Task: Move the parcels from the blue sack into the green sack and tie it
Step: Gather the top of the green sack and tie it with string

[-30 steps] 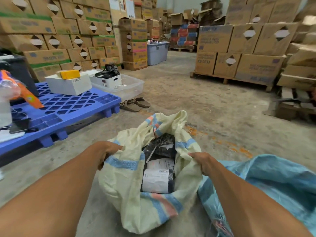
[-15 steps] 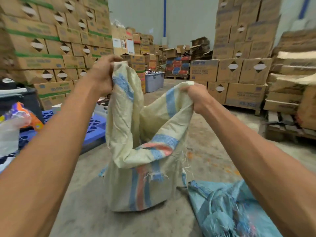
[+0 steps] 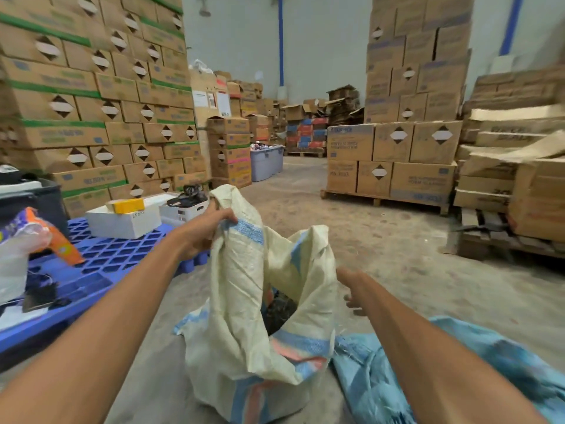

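Left grip (image 3: 204,231) pinching sack rim (image 3: 244,229)

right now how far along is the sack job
Mostly loaded, not tied. The blue sack lies flat and slack on the floor, so it looks emptied; dark parcels show inside the pale green sack. In hand: the left hand grips one side of the mouth, while the right hand is open beside the far edge, holding nothing. Left: gather the gaping mouth and tie it.
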Available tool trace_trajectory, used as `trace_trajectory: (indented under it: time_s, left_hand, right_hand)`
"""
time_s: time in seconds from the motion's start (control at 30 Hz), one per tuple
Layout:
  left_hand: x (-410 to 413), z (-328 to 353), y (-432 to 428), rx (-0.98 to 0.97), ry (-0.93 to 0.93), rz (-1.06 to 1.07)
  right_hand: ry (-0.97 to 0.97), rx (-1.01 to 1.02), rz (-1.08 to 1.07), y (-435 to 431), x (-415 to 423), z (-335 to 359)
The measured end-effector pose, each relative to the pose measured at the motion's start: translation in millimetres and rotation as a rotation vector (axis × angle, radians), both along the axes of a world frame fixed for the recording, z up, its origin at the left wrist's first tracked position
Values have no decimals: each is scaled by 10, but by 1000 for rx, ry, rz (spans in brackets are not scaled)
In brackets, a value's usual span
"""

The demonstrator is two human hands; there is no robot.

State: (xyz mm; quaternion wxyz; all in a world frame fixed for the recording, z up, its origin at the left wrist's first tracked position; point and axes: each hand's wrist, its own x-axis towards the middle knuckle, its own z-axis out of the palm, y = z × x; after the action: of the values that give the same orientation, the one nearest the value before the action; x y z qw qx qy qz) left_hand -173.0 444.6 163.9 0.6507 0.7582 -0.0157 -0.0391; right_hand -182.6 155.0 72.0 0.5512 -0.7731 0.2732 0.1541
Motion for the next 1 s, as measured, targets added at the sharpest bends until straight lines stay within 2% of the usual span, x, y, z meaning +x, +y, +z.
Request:
trace_trajectory:
  time_s: [0.03,0.07,0.17,0.27,0.37,0.47,0.53,0.6,0.67,0.73,0.83,0.9,1.0]
  left_hand:
    - [24,-36,10,37,29,-35]
    - [40,-82,23,83,77,-67]
    - [90,-247,43,148,247,-160]
    - [118,-384,-36,168,297,-195]
    - [178,-496,-69,173,316,-143]
    - [146,-436,-81,219,279,-80]
    - [123,-309,-68,224,226,10]
    - [137,23,-50,145,179,81]
    - [162,530,-33,59,124,123]
    - [103,1166,-58,57,20,156]
    - [-92,2058,-167,34,-148,169]
    - [-302,2462,-249,51,-202,196]
    - [-530,2629,-259,96,-220,115]
  right_hand:
    - [27,-27,115,-9,-90,-92]
    - [79,51,177,-17,-92,-255]
    - [99,375,170,-114,77,-780]
    - [86,510,292,-98,166,-874]
    - [14,429,409,-11,200,-616]
    - [-48,180,261,15,318,-196]
    - [-122,157,118,18,415,246]
    - [-219,206,59,83,402,958]
    - [-378,259,50,178,288,1677]
    - [-526,291,125,333,74,2450]
    - [-676,147,244,556,-127,3238]
    - [-690,29,272,689,-168,3419]
    - [-649,18,306,801,-176,3419]
